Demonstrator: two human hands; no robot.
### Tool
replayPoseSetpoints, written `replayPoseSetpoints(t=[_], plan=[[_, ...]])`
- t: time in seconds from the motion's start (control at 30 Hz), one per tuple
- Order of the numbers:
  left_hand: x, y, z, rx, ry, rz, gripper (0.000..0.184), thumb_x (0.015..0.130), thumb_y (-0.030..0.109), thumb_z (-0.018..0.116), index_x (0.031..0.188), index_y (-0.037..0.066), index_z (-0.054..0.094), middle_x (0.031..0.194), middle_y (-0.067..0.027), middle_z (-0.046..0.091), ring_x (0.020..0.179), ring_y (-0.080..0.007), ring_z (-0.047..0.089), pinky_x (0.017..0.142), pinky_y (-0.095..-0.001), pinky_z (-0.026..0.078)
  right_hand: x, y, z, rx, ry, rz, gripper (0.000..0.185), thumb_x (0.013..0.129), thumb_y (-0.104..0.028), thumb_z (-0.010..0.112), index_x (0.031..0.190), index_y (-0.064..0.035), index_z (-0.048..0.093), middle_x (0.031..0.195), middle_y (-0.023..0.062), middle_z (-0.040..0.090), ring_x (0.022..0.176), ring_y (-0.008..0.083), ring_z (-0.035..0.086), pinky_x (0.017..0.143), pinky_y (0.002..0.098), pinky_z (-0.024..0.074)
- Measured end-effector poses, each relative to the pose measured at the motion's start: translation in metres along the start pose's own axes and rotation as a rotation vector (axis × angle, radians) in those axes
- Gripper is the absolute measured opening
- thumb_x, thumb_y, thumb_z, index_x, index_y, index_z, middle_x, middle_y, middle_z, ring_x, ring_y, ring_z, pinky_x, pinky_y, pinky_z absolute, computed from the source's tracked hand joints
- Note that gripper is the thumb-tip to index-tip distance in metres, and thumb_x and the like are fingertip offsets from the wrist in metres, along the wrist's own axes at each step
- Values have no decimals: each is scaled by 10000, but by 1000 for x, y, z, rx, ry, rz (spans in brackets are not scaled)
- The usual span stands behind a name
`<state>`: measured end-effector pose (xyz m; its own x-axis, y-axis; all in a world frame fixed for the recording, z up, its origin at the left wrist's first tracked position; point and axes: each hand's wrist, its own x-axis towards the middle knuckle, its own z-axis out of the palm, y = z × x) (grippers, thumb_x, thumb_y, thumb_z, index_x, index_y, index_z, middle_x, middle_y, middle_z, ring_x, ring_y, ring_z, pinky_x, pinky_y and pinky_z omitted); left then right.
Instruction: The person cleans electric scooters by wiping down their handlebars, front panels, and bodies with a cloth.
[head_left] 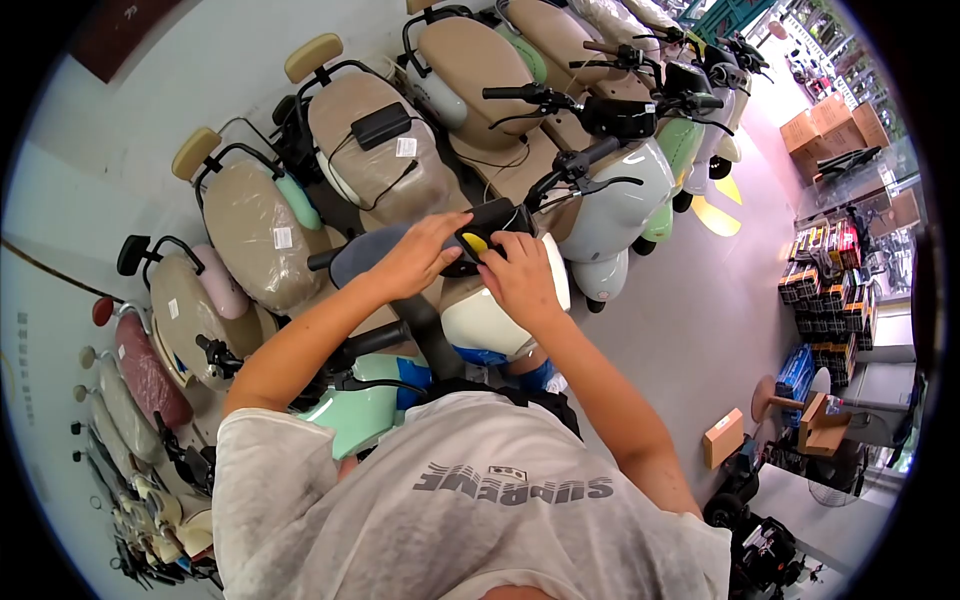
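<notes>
In front of my chest stands a cream-white scooter front point(488, 312) with a black handlebar housing point(496, 213) on top. My left hand point(420, 258) grips the housing's left side, its fingers on the upper edge and its thumb lower down. My right hand point(522, 280) has curled fingers pressed to the right part of the housing. A small yellow piece point(475, 242) shows between the two hands. What the right fingertips pinch is hidden. A dark blue-grey seat point(357, 262) lies behind my left wrist.
Plastic-wrapped scooters with beige seats point(370, 140) crowd the far side and left. A black charger box point(381, 124) lies on one seat. A grey scooter point(622, 200) stands close on the right, a mint scooter point(352, 415) by my left side. Stacked boxes point(825, 290) line the right.
</notes>
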<state>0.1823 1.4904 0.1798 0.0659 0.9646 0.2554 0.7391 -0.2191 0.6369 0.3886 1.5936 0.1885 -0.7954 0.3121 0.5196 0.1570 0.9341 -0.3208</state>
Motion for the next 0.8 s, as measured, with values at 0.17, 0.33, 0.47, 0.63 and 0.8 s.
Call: replayPoseSetpoints(t=[0.17,0.33,0.47,0.63,0.8], plan=[[6,14,-7,169,36,-28,389,937,267,609,1216,10,523,1091,-174,464,1045,-379,453,946,-439,372,-5,-12,-29,-13,54,-12,231,727,-136,733,933,-63,658,1218,95,575,1143,303,529,924,436,436],[26,22,-9,193,53,92,404,882,337,664,1066,19,498,1058,-175,442,994,-373,440,908,-449,363,-13,-22,-49,186,18,52,207,709,-121,710,885,-59,622,1100,85,648,1084,275,583,904,428,429],[52,28,-13,284,150,223,411,878,355,666,1081,32,511,1074,-174,450,1023,-372,446,930,-463,350,-17,-24,-58,742,-57,712,183,835,-117,724,892,-15,584,662,48,563,600,133,524,599,300,399],[72,14,4,434,229,162,417,893,332,653,1174,44,543,1200,-183,486,1151,-373,463,979,-484,346,-38,42,-6,762,-44,863,239,896,-233,713,871,-11,628,608,8,548,560,71,469,533,276,374],[46,-10,24,343,186,-194,376,947,284,603,1214,21,575,1207,-186,548,1134,-375,536,933,-478,434,-74,95,29,815,-82,1061,239,921,-239,698,870,-9,654,687,-20,614,597,65,518,551,257,397]])
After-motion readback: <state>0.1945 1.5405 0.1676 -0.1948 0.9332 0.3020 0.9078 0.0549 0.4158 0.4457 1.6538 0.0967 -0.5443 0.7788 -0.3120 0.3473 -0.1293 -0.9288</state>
